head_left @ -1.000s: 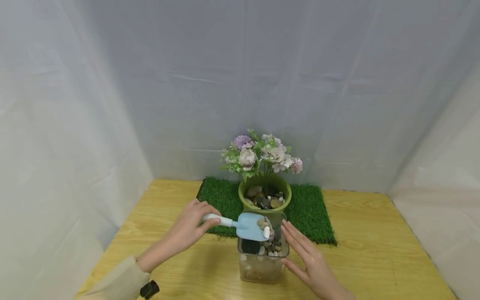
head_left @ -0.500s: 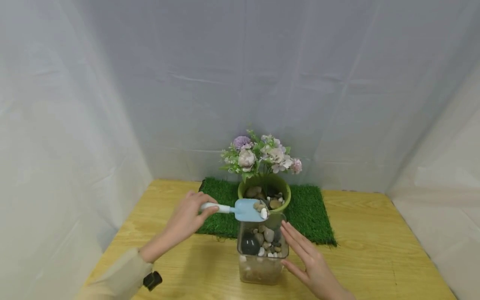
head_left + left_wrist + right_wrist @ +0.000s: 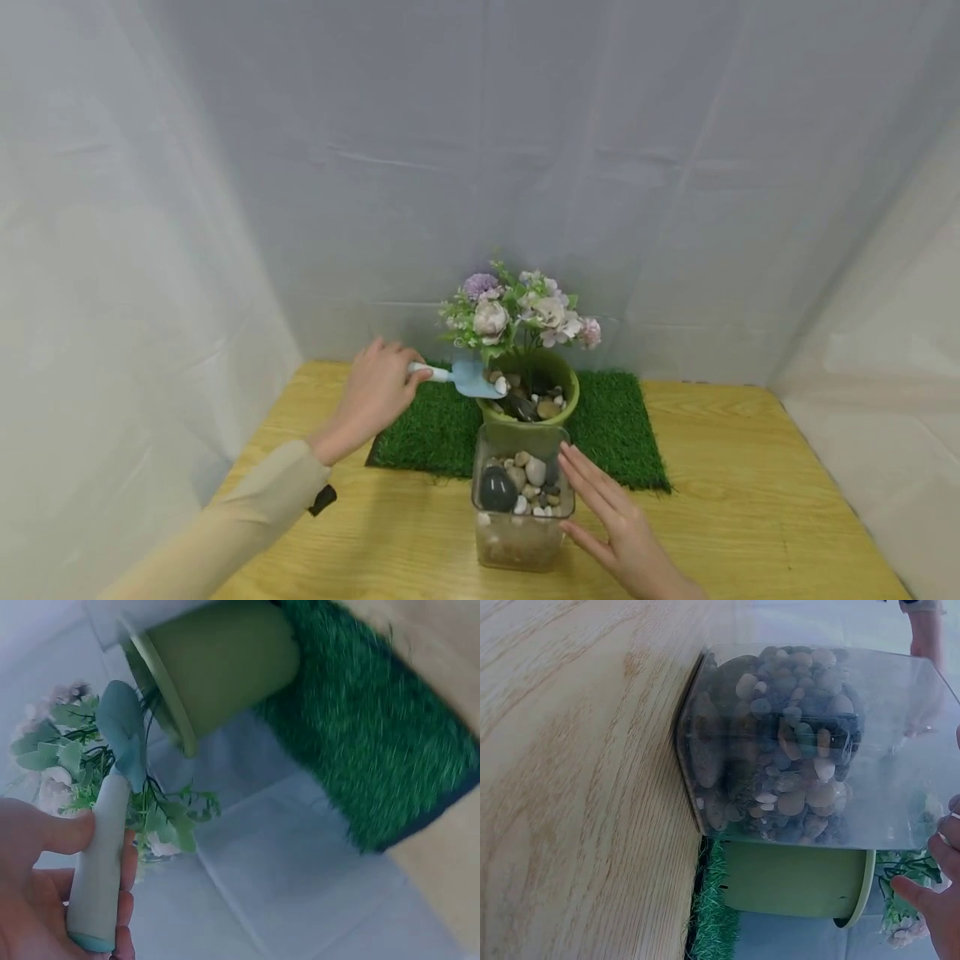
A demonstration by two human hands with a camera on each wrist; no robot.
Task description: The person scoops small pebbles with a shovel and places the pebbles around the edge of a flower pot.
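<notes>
My left hand [image 3: 375,392] grips the white handle of a small light-blue scoop [image 3: 468,379], seen also in the left wrist view as the scoop [image 3: 124,731] held by that hand [image 3: 45,892]. The scoop's blade tilts over the rim of the green flower pot [image 3: 558,371], with a few pebbles at its tip. The pot holds pebbles and pastel flowers [image 3: 517,312]. In front stands a clear square glass jar [image 3: 521,533] partly full of pebbles [image 3: 795,750]. My right hand [image 3: 607,521] rests flat with straight fingers against the jar's right side.
The pot stands on a green artificial grass mat [image 3: 622,425] on a wooden table [image 3: 750,517]. White fabric walls enclose the table at the back and both sides. A beige sleeve [image 3: 225,525] covers my left forearm.
My left hand has carried the scoop with pebbles up from above the jar and back to the pot's rim, where it now tilts. The right hand stays at the jar.
</notes>
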